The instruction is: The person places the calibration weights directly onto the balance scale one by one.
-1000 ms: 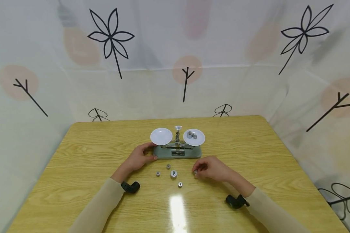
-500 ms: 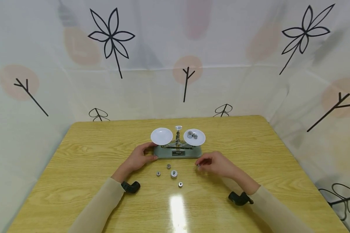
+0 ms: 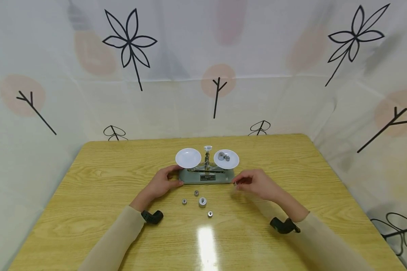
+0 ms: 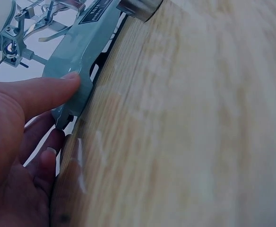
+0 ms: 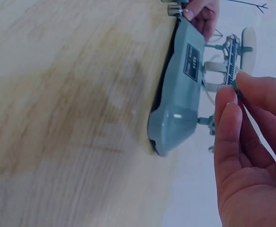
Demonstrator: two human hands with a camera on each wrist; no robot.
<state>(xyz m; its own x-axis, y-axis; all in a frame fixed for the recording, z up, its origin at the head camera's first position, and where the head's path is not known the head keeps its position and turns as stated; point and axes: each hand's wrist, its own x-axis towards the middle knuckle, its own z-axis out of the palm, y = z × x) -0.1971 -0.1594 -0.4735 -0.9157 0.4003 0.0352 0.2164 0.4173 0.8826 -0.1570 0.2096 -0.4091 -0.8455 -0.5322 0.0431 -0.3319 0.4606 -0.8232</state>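
"Balance scale [image 3: 207,172]: on what does it stand?"

"Pale cloth [image 3: 176,109], printed with line-drawn leaves and twigs, hangs behind and at both sides. A wood-grain table [image 3: 98,169] carries the scale, which stands upright toward the far edge, about midway between the left and right edges."

"State the condition of each hand."

"Left hand [image 3: 162,183]: thumb against the front of the base [image 4: 76,59] at its left end, fingers bent round behind that end; it grips the base only. Right hand [image 3: 259,184]: thumb and fingertips drawn together in a pinch near the right front corner of the base, on the item listed last. Each wrist bears a black device [image 3: 152,217]."

"Identify the visible scale parts."

"Left pan [image 3: 188,158] and right pan [image 3: 234,163], both white, flank the central column [image 3: 207,158]. A dark nameplate [image 3: 207,177] is fixed to the base front."

"Locate the weights."

"Large weight [image 3: 202,203]: on the table, in front of the scale. Three small weights [image 3: 184,201] stand around it, the rightmost being closest to the near edge. Pan weights [image 3: 221,156]: one wider and two narrower, grouped in the right pan. Held weight [image 3: 235,183]: small, metal, partly covered by the right fingertips."
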